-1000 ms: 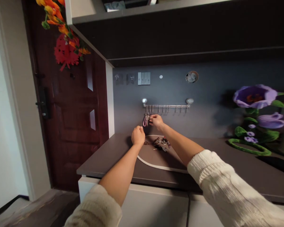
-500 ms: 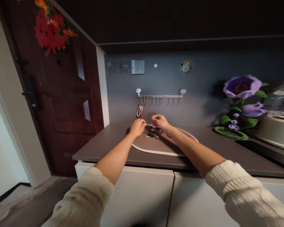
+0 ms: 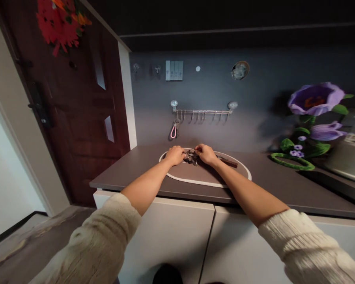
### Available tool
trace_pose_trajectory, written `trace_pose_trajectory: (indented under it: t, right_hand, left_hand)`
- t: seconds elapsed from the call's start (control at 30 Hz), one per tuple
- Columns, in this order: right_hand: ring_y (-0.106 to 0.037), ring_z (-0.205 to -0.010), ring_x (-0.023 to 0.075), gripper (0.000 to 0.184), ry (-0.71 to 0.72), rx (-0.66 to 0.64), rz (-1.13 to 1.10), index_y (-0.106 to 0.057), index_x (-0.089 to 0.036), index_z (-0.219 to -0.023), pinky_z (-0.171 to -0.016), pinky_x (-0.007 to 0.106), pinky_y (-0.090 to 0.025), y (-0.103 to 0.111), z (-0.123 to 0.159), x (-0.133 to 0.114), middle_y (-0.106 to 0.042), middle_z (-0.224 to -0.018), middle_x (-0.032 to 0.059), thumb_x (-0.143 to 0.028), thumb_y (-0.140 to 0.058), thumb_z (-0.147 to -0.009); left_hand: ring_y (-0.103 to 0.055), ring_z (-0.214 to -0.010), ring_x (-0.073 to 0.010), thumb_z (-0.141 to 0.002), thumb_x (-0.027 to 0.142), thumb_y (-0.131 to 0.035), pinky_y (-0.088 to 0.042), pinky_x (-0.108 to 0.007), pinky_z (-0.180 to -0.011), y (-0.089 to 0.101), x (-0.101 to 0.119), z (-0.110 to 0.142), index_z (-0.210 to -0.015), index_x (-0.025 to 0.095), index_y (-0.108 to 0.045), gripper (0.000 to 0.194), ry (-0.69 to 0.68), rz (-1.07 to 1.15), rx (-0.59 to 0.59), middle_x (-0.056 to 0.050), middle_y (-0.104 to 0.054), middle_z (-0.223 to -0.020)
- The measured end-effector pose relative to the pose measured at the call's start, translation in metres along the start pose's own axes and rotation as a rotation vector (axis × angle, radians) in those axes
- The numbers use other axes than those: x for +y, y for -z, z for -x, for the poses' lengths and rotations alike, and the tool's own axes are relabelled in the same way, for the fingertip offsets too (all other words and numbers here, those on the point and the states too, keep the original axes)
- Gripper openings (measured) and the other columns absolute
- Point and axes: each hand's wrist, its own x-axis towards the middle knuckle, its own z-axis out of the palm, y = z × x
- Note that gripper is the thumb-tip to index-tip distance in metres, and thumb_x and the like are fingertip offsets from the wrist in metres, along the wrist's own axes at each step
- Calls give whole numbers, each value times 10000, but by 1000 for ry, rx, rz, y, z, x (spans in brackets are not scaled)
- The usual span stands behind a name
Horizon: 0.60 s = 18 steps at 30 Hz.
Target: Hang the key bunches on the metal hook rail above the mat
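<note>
A bunch of dark and silvery keys (image 3: 191, 158) lies on an oval brown mat (image 3: 192, 175) with a white rim. On the bunch's left edge my left hand (image 3: 174, 155) rests low, its fingers curled in to touch the keys. My right hand (image 3: 206, 154) is at the right edge of the bunch, thumb and fingers pinched on part of it. Which key each hand grips is too small to tell. Above, a pink loop keyring (image 3: 173, 131) hangs from the left end of a metal hook rail (image 3: 202, 112) on the wall.
A flat brown strip-like item (image 3: 229, 161) lies on the mat right of my right hand. Purple artificial flowers (image 3: 316, 102) and a pale domed appliance (image 3: 347, 157) stand on the right of the counter (image 3: 130, 167). A dark red door (image 3: 85, 118) is at the left.
Both hands have moved down from the hanging keyring to the keys on the mat. The keyring now hangs untouched on the rail. My view has tilted down.
</note>
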Motion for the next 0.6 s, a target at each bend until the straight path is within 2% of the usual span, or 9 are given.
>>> trace_pose_trajectory:
  t: [0.13,0.27,0.6]
  right_hand:
    - [-593,-809,159,146,29,-23,74,-632,-157,-840,-758,240,-407,-2,-1,-1,-667,-874,82,-118,-518,-758]
    - [-593,-812,157,137,43,-35,92,-632,-159,-842,-751,235,-407,-5,-3,-1,-667,-887,85,-133,-521,-767]
    - [-577,-775,157,114,70,-26,45,-622,-166,-826,-743,244,-402,-9,-5,-3,-657,-837,76,-133,-540,-755]
  left_hand:
    - [-563,-951,-217,-816,242,-431,-416,-311,-819,-4,-2,-3,-882,216,-681,260,-5,-50,-21,-99,-635,-979]
    - [-553,-956,-197,-842,233,-372,-409,-296,-833,-2,-2,-4,-909,201,-665,302,29,-55,17,-98,-617,-999]
    - [-544,-911,-190,-821,186,-379,-399,-287,-796,7,-4,-6,-859,169,-616,241,50,9,101,-93,-601,-967]
